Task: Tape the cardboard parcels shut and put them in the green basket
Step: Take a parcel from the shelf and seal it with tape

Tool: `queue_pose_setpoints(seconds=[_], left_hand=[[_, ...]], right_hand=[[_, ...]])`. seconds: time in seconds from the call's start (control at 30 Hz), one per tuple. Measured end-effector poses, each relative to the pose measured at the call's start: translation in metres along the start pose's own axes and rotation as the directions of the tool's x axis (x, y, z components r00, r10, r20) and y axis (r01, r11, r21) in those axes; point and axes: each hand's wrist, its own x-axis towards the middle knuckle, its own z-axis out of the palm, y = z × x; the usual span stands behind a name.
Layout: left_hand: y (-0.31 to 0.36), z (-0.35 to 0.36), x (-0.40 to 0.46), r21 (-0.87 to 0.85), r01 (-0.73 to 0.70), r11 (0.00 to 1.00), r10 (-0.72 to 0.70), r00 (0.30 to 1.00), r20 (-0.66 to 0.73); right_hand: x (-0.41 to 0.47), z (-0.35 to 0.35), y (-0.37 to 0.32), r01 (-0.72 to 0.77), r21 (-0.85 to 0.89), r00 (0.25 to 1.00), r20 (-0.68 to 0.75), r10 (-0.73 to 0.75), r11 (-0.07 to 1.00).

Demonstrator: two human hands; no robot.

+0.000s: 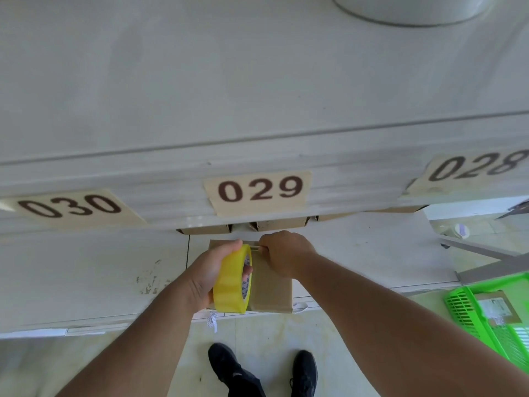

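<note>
The left hand (204, 277) gripped the yellow tape roll (233, 282), fingers curled through its core, above the cardboard parcel (272, 293) on the white table (86, 282). The right hand (282, 253) pinched the tape's free end at the parcel's far edge; sealing looked barely begun. One parcel already lay in the green basket (463, 308), far right.

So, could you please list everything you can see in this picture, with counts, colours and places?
tape roll: one, yellow, over the parcel's left part
cardboard parcel: one, brown, on the white table under the hands
folded boxes: several, brown, beneath the shelf
number labels: three, beige, 030, 029, 028 along the shelf edge
green basket: one, right, holding a parcel
shoes: two, black, on the floor
left hand: grips the tape roll
right hand: pinches the tape end
</note>
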Motion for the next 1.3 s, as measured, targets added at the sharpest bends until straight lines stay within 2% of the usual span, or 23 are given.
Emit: queue_pose_setpoints(seconds=[0.33, 0.47, 0.53, 0.63, 0.73, 0.9, 1.0, 1.07, 1.13, 1.17, 1.2, 1.27, 1.3], left_hand=[[-0.001, 0.004, -0.006, 0.025, -0.037, 0.999, 0.037, 0.999, -0.007], [-0.003, 0.006, -0.009, 0.009, -0.055, 0.998, 0.055, 0.998, -0.023], [-0.003, 0.006, -0.011, 0.004, -0.064, 0.998, 0.064, 0.998, -0.009], [-0.004, 0.003, -0.011, -0.009, -0.090, 0.996, 0.090, 0.996, 0.002], [-0.005, -0.001, -0.010, 0.018, -0.093, 0.996, 0.092, 0.995, 0.028], [-0.004, -0.002, -0.010, 0.009, -0.095, 0.995, 0.095, 0.994, 0.044], [-0.005, -0.003, -0.008, 0.029, -0.106, 0.994, 0.105, 0.994, 0.037], [-0.006, -0.003, -0.007, 0.028, -0.107, 0.994, 0.106, 0.994, 0.033], [-0.007, -0.004, -0.005, 0.026, -0.101, 0.995, 0.100, 0.994, 0.036], [-0.006, -0.006, -0.005, 0.023, -0.094, 0.995, 0.093, 0.995, 0.041], [-0.006, -0.006, -0.004, 0.023, -0.085, 0.996, 0.084, 0.995, 0.054], [-0.004, -0.006, -0.004, 0.031, -0.086, 0.996, 0.083, 0.992, 0.094], [-0.005, -0.005, -0.003, 0.028, -0.095, 0.995, 0.092, 0.990, 0.110]], right_hand=[[-0.005, -0.011, 0.004, 0.036, -0.064, 0.999, 0.030, -0.034, 0.997], [-0.003, -0.011, 0.007, 0.075, -0.212, 0.997, 0.033, -0.070, 0.974], [-0.004, -0.012, 0.009, 0.062, -0.178, 0.998, 0.042, -0.056, 0.982], [-0.017, -0.016, 0.027, -0.017, 0.068, 0.998, 0.064, 0.012, 0.998], [-0.039, -0.009, 0.069, -0.171, 0.250, 0.984, -0.010, 0.179, 0.953], [-0.051, 0.018, 0.126, -0.350, 0.111, 0.937, 0.020, 0.350, 0.930], [-0.040, 0.023, 0.122, -0.330, 0.039, 0.943, 0.058, 0.328, 0.943], [-0.033, 0.015, 0.103, -0.264, 0.025, 0.959, -0.098, 0.265, 0.964], [-0.019, 0.003, 0.071, -0.154, 0.139, 0.936, -0.295, 0.190, 0.978], [-0.008, -0.003, 0.051, -0.101, 0.205, 0.938, -0.306, 0.162, 0.973], [0.003, -0.008, 0.031, -0.085, 0.295, 0.958, -0.237, 0.159, 0.952], [0.024, -0.006, -0.001, -0.108, 0.467, 0.992, -0.003, 0.124, 0.877], [0.031, 0.002, -0.011, -0.120, 0.473, 0.992, 0.084, 0.090, 0.873]])
